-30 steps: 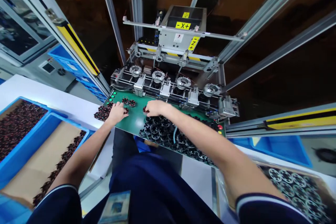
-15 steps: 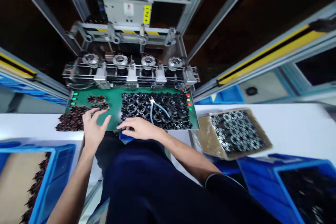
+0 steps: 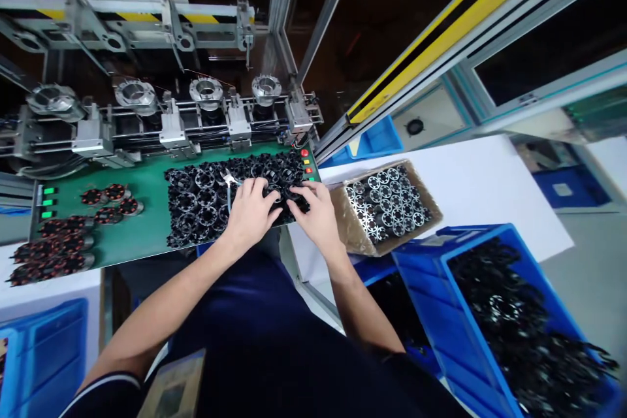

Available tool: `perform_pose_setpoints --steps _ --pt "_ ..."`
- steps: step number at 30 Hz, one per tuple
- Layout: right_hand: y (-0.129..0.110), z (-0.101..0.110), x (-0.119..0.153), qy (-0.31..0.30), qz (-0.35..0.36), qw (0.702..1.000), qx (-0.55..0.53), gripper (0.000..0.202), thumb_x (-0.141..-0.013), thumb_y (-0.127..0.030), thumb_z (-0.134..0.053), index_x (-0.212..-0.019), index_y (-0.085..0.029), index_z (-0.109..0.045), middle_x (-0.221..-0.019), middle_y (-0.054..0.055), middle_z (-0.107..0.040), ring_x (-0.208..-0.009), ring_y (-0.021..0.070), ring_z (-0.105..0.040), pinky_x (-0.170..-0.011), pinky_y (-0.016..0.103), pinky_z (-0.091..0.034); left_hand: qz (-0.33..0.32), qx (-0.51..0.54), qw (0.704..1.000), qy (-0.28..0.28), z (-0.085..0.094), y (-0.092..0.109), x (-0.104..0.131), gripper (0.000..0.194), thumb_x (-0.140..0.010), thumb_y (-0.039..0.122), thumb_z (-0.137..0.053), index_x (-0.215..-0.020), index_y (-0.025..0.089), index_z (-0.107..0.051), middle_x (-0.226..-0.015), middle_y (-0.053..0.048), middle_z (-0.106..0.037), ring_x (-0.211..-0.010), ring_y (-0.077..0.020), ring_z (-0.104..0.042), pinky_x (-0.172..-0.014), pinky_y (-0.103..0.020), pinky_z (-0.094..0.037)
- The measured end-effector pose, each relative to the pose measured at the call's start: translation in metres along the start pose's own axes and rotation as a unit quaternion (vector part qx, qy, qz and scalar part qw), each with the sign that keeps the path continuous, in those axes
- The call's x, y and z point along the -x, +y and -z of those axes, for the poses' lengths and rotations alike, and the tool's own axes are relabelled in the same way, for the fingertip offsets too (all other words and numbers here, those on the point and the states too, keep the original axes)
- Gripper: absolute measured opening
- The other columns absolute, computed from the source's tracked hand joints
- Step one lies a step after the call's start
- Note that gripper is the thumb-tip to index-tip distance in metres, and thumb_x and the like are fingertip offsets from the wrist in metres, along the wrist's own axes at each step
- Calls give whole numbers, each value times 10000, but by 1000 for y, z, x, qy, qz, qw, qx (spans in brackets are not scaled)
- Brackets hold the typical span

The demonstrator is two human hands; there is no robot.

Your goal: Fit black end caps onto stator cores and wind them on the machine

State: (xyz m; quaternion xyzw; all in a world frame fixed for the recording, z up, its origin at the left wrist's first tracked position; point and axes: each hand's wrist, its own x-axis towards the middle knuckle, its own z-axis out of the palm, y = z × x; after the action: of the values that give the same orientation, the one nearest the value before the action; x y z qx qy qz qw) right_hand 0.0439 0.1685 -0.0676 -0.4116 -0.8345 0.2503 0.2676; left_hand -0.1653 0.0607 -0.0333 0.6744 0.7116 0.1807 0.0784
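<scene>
- Black rings (image 3: 206,198), open in the middle, with notched, toothed rims and a dull sheen, packed closely in rows on the green worktop (image 3: 151,209)
- Left hand (image 3: 247,217) over the rings' right part, fingers curved, thumb a little apart; whether they grip a ring, I cannot tell
- Right hand (image 3: 317,219) just beside it at the rings' right end, fingers bent, thumb parted slightly; a grip cannot be made out either
- Pliers (image 3: 228,179) with pale blue handles lying on the rings, near the left hand
- Copper-and-black parts (image 3: 53,248) at the worktop's left end
</scene>
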Motion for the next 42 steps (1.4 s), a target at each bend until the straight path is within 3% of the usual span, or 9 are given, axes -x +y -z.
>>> perform_pose_setpoints --steps 6,11,14,16,19,25,31,35,42 --pt "6 -11 -13 -10 3 1000 6 147 -1063 -382 -821 -1117 -257 -876 -1291 159 -841 -1274 369 -812 -1202 580 -689 4 4 1000 -8 -8 1 -14 108 -1087 212 -890 -1189 205 -924 -1409 -206 -756 -1388 -426 -666 -1165 -597 -622" --pt "-5 14 -10 28 22 999 0 248 -1114 -482 -787 -1022 -254 -815 -1219 149 -846 -1252 357 -832 -1168 578 -691 -8 85 996 37 7 -3 2 79 -1134 294 -885 -1190 239 -900 -1601 -148 -791 -1499 -391 -662 -1234 -564 -615" --pt "-24 34 -10 77 5 997 -22 325 -1091 -535 -869 -1220 -240 -821 -1239 120 -848 -1060 280 -832 -976 467 -722 40 252 959 121 35 -14 30 164 -1146 357 -901 -1237 239 -832 -1449 -107 -867 -1395 -324 -759 -1179 -487 -647" --pt "-45 40 -16 98 -12 993 -61 534 -1049 -531 -933 -1478 -248 -788 -1329 112 -845 -891 202 -783 -775 361 -692 114 335 919 173 62 -34 51 435 -1074 409 -981 -1430 251 -786 -1331 -78 -888 -1274 -287 -821 -1061 -425 -665" --pt "-85 33 -38 71 17 991 -116 581 -1030 -491 -966 -1552 -288 -808 -1364 108 -810 -856 180 -743 -663 315 -680 202 305 898 244 110 -84 80 696 -951 465 -1061 -1570 278 -805 -1323 -52 -902 -1191 -292 -827 -1045 -441 -647" --pt "-159 -41 -133 -58 135 969 -198 477 -995 -546 -1003 -1376 -281 -889 -1208 63 -777 -753 162 -734 -686 354 -724 223 227 870 375 186 -227 94 497 -890 373 -1101 -1355 281 -953 -1199 43 -858 -1271 -293 -739 -997 -404 -537" --pt "-184 -164 -225 -116 136 974 -137 516 -917 -442 -979 -1326 -155 -846 -1330 143 -845 -824 203 -791 -989 482 -738 288 142 884 340 178 -335 63 651 -823 499 -1125 -1325 169 -872 -1207 10 -818 -1192 -244 -683 -1220 -438 -534" --pt "-184 -197 -239 -138 147 973 -108 443 -874 -401 -978 -1230 -177 -838 -1162 114 -873 -1028 290 -830 -1185 560 -673 297 139 907 265 153 -361 56 638 -731 534 -1100 -1204 178 -861 -1143 -82 -829 -1127 -308 -712 -1206 -499 -567" --pt "-186 -195 -233 -155 87 969 -170 531 -784 -547 -1000 -1150 -217 -802 -1119 111 -853 -1070 311 -787 -1179 581 -647 295 155 905 265 153 -355 59 663 -685 574 -1068 -1184 191 -858 -1140 -109 -841 -1052 -295 -699 -1164 -493 -597"
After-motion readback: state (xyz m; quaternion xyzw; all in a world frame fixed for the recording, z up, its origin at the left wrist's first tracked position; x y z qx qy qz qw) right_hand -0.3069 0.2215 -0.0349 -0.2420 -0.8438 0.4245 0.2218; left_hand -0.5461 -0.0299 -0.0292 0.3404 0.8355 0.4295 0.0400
